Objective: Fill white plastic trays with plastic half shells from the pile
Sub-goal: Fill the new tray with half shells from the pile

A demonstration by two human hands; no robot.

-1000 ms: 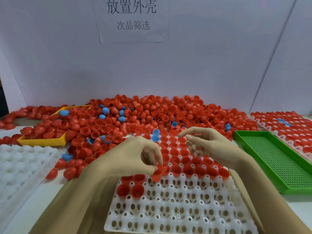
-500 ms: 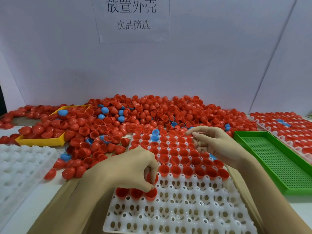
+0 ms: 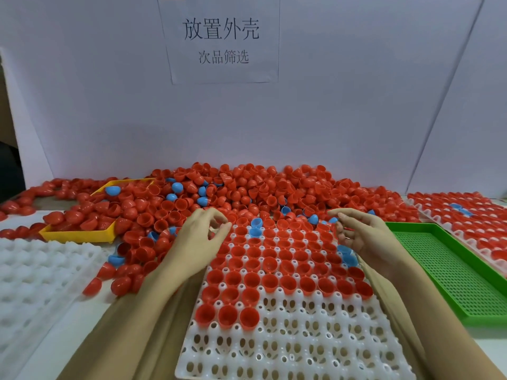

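- Half shells pile (image 3: 247,193) is lying along the back of the counter (image 3: 68,338), mostly red, a few blue, spilling against the far edge of the white tray (image 3: 301,338).
- White tray is sitting centre front; its far rows are holding red shells open side up, three more (image 3: 226,315) sitting in the next row at left, near rows showing bare holes.
- Left hand (image 3: 200,237) is hovering over the tray's far left corner, wrist low, fingers loosely curled, thumb near fingertips; grip is holding nothing visible.
- Right hand (image 3: 362,234) is hovering at the far right corner, palm turned inward, fingers relaxed and curved; grip looking empty.
- Green tray (image 3: 452,270) is lying to the right, yellow tray (image 3: 79,234) at left among shells.
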